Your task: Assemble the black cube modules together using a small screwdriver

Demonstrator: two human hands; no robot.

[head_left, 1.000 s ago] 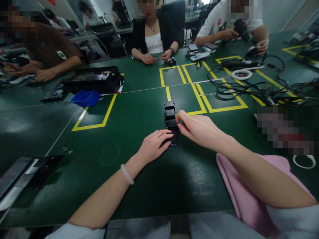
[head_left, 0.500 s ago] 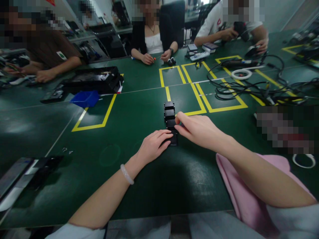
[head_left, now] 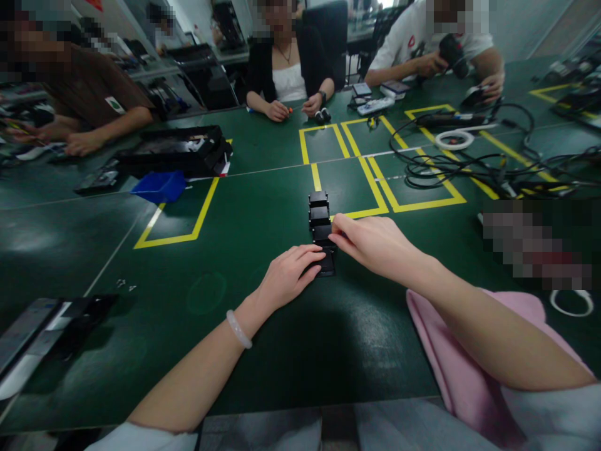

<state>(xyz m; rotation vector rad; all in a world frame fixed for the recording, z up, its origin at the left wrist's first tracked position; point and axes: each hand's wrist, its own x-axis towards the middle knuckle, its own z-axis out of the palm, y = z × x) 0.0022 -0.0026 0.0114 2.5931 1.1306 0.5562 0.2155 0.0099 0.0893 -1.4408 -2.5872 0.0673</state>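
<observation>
Head view: left hand (head_left: 292,273), fingers slightly spread, touches nearest block of black segmented part (head_left: 322,234) | right hand (head_left: 364,238), thumb and forefinger nearly together, at part's right side; grip contents indeterminable | part lies lengthwise on green table (head_left: 263,388), between hands, pink cloth (head_left: 436,326) beneath right forearm.

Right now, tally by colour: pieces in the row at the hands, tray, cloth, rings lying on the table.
Black pieces: 4
Blue tray: 1
Pink cloth: 1
White rings: 2
Total: 8
</observation>
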